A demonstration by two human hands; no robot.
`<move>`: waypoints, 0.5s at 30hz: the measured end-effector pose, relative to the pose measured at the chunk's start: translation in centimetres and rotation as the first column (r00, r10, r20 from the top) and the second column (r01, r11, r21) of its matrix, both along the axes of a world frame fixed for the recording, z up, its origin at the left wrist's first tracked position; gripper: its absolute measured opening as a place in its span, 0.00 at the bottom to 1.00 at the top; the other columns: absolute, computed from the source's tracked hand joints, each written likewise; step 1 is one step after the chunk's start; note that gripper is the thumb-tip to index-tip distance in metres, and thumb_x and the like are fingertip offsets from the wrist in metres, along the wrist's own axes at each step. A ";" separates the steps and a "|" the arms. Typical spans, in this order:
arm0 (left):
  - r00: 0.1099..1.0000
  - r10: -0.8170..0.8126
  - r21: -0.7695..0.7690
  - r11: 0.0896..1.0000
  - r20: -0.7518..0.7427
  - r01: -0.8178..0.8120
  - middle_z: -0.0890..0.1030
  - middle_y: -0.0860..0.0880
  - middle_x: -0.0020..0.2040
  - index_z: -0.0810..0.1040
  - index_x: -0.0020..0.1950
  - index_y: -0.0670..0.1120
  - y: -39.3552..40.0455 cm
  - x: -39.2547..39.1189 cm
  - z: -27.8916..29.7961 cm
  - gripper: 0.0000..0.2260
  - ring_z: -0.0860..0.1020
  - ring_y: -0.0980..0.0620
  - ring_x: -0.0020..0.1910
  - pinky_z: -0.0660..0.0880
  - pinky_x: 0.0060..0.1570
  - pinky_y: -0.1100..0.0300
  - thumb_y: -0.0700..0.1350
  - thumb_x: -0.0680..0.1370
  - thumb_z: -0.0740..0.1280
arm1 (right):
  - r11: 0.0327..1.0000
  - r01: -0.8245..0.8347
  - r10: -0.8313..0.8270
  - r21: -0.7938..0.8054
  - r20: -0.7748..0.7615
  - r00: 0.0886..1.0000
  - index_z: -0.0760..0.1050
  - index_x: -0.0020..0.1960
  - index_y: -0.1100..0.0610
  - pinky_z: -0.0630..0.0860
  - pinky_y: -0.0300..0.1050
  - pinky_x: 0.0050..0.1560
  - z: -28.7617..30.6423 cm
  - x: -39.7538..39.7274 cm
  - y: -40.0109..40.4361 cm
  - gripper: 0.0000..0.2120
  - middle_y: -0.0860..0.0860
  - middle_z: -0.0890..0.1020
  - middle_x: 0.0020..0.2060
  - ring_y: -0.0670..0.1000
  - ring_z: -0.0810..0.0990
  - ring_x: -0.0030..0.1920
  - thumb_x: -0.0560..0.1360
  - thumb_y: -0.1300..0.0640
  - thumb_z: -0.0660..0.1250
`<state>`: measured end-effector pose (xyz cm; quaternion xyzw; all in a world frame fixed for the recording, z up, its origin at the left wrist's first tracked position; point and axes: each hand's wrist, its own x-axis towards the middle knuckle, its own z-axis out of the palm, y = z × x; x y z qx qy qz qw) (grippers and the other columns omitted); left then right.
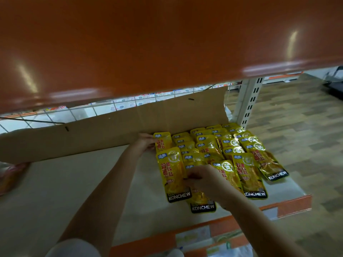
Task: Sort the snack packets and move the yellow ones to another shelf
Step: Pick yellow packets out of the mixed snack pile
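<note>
On the pale, matte shelf point(74, 191) with its orange front lip, the yellow packets point(220, 151) lay in overlapping rows at the right end, glossy foil pouches, flat and oblong, each with a black band at the bottom (four bands read KONCHEW). I could make out more than twenty, though the back rows overlapped too closely for an exact count. The left hand point(146, 141) reached to the far left corner of the group, its fingers curled onto the edge of the rearmost packet point(163, 141) there. The right hand point(203, 179) sat over the front rows, thumb and fingertips pinching the front packet point(202, 199) whose lower end stuck out past the others. Behind the packets stood one creased brown cardboard sheet point(92, 134), leaning against a white wire grid point(46, 115). One smooth orange shelf point(148, 38) overhung everything, and one white slotted metal upright point(250, 101) rose at the right.
</note>
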<state>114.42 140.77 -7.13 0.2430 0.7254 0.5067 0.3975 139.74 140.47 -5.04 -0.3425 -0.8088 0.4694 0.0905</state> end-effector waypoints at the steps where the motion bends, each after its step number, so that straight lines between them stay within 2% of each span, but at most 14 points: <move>1: 1.000 0.001 0.000 1.000 -0.003 -0.001 0.78 0.53 0.22 0.73 0.39 0.42 0.1 0.0 -0.2 0.08 0.76 0.62 0.20 0.73 0.25 0.71 0.33 0.77 0.65 | 1.000 -0.006 0.005 0.028 0.020 1.000 0.79 0.42 0.55 0.69 0.34 0.33 0.0 -0.3 0.2 0.02 0.47 0.78 0.34 0.43 0.75 0.34 0.73 0.60 0.70; 4: 1.000 0.020 0.008 1.000 0.002 -0.020 0.78 0.49 0.23 0.74 0.38 0.41 0.4 -0.3 -0.9 0.08 0.75 0.60 0.19 0.74 0.24 0.70 0.32 0.76 0.66 | 0.999 -0.019 0.015 0.049 0.089 0.996 0.79 0.49 0.56 0.73 0.36 0.34 0.8 -1.1 0.5 0.06 0.49 0.80 0.40 0.46 0.78 0.38 0.72 0.60 0.71; 6: 1.000 0.027 0.002 1.000 0.003 -0.027 0.77 0.51 0.21 0.74 0.38 0.41 0.7 -0.5 -1.1 0.08 0.75 0.60 0.19 0.74 0.23 0.69 0.32 0.75 0.67 | 0.989 -0.070 0.044 0.128 0.199 0.979 0.79 0.51 0.56 0.68 0.34 0.30 1.5 -1.8 1.0 0.08 0.48 0.78 0.40 0.45 0.75 0.36 0.72 0.59 0.70; 8: 1.000 0.018 0.002 1.000 -0.008 -0.018 0.76 0.52 0.20 0.74 0.37 0.40 0.8 -0.6 -1.0 0.08 0.75 0.60 0.18 0.74 0.22 0.69 0.32 0.74 0.68 | 0.984 -0.089 0.047 0.151 0.261 0.964 0.78 0.44 0.54 0.68 0.34 0.29 2.2 -2.7 1.7 0.02 0.48 0.77 0.36 0.46 0.74 0.35 0.73 0.59 0.70; 10: 1.000 -0.012 0.001 1.000 -0.028 0.012 0.76 0.52 0.19 0.74 0.36 0.40 0.8 -0.7 -1.0 0.08 0.75 0.60 0.18 0.73 0.22 0.69 0.32 0.74 0.69 | 0.988 -0.083 0.046 0.132 0.264 0.963 0.73 0.35 0.51 0.72 0.37 0.34 2.6 -3.6 2.2 0.10 0.48 0.76 0.32 0.47 0.77 0.34 0.72 0.61 0.69; 12: 0.997 -0.045 0.002 0.999 -0.060 0.045 0.76 0.53 0.19 0.75 0.35 0.42 0.9 -0.8 -1.0 0.10 0.75 0.60 0.19 0.72 0.23 0.69 0.31 0.74 0.68 | 0.992 -0.074 0.047 0.101 0.245 0.968 0.72 0.34 0.52 0.75 0.39 0.37 3.2 -4.4 2.7 0.11 0.49 0.77 0.30 0.49 0.79 0.34 0.72 0.63 0.69; 15: 0.992 -0.054 -0.015 0.999 -0.117 0.052 0.76 0.56 0.19 0.77 0.36 0.45 1.0 -0.9 -1.3 0.10 0.75 0.55 0.27 0.72 0.32 0.63 0.32 0.74 0.68 | 0.995 -0.071 0.048 0.073 0.274 0.961 0.72 0.35 0.55 0.74 0.34 0.32 3.6 -5.6 3.3 0.11 0.51 0.78 0.30 0.45 0.79 0.29 0.73 0.65 0.67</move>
